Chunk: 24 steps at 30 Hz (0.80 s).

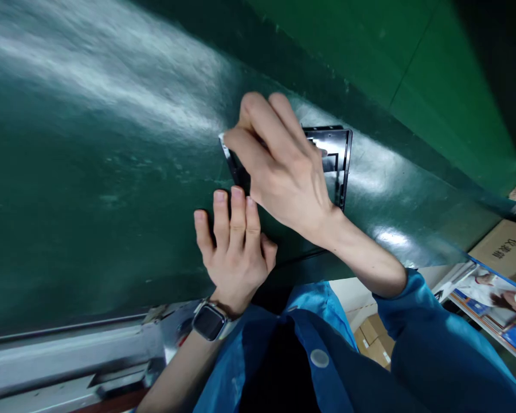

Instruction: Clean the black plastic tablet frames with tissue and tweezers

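A black rectangular frame or tray (346, 166) with a glossy inner surface lies on the green work surface (90, 229). My right hand (284, 166) covers much of it; the fingers are curled, and the thumb and index fingertips meet at the frame's upper left corner. Whatever they may hold there is too small to name. My left hand (236, 246) lies palm down near the frame's lower left side, fingers spread, with the fingertips close to its edge.
A cardboard box (505, 252) and shelves with blue items stand at the far right. More cardboard boxes (375, 338) are below the table edge. A metal rail (69, 350) runs along the lower left. A green panel (395, 69) is beyond the work surface.
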Available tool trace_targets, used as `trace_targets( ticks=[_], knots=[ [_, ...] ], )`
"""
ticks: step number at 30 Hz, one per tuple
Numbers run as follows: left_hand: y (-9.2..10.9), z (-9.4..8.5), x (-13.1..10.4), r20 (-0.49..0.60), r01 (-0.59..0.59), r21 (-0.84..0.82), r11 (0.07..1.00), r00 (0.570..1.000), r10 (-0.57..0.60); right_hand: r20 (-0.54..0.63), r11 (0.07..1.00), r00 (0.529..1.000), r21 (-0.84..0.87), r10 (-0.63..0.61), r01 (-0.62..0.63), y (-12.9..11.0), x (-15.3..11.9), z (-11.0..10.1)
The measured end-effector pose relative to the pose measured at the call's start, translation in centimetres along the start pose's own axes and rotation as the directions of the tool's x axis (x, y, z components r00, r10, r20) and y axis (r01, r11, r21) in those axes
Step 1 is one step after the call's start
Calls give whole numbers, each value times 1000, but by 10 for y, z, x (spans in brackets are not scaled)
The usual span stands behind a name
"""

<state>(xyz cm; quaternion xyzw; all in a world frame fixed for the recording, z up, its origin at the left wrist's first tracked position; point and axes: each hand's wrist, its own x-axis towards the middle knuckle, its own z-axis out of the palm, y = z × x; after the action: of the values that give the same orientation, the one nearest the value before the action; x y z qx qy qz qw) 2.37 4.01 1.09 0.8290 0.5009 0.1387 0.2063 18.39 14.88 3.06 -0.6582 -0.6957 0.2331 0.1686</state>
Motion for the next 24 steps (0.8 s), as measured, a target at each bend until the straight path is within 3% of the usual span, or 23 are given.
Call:
trace_targets(
  ticks=[9,13,19,21,24],
  knots=[
    [2,3,0,-11,10,30,999,1000,-10,-28,999,998,22,47,-47,2,-2,5],
    [3,2,2,-1,23,30,999,1000,-23,-132,994,991,-113,-23,8,8,-4,1],
    [2,0,3,6,9,20,1000,1000,-10,-317,964,938,-258,-143,60,13,-7,-6],
    [2,1,3,4,2,14,1000,1000,-2,-297,944,930,-304,-218,124,11,-3,-6],
    [1,1,1,4,-4,8,1000,1000,4,-122,939,962,-278,-246,204,7,6,-6]
  ],
)
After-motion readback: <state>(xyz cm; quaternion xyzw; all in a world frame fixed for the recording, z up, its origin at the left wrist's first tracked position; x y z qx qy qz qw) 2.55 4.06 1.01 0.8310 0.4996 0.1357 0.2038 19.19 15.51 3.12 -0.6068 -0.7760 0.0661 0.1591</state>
